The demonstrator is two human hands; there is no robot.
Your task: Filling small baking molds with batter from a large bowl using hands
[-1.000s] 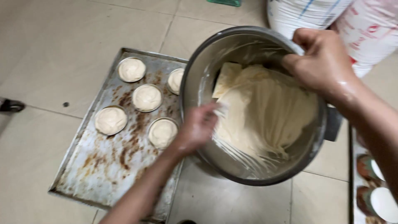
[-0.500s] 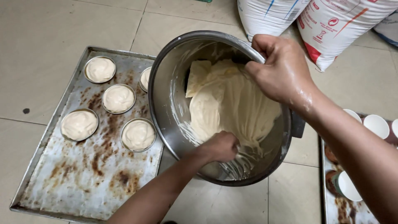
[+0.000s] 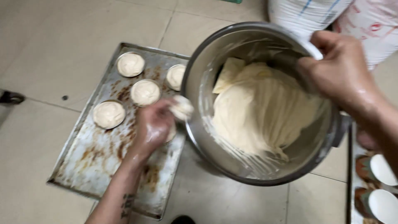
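Head view only.

Right hand (image 3: 338,74) clamped over far rim of big steel bowl (image 3: 257,103), fingers curled inside, thumb outside; bowl tipped toward the body, held off the floor. Pale batter (image 3: 261,108) pooled in bowl just below that hand, streaks on near wall. Left hand (image 3: 154,126) cupped, pinching a soft blob of batter (image 3: 181,108) at fingertips, just left of bowl rim, above the baking tray (image 3: 83,166).

Handling, judged: batter soft, wet, sticky, no shape of own, likely to sag and drip between fingers; scoop with cupped fingers, not pinch. Bowl looks heavy with that load, rim smeared and wet hand on it, so slip risk; grip at rim only, no handle seen.

Four filled round moulds (image 3: 130,64) (image 3: 145,92) (image 3: 108,114) (image 3: 176,76) on tray beyond and left of left hand; a fifth maybe hidden under the palm, cannot tell. Bare tray metal nearer the body and left of left wrist, room there. Tray raised lip all round. Bowl overhangs tray's right edge, tight gap between rim and left hand. White sacks (image 3: 352,16) right behind right hand, no room that side. Second tray with cups (image 3: 379,178) below right forearm, close. Tiled floor (image 3: 49,41) open far left.
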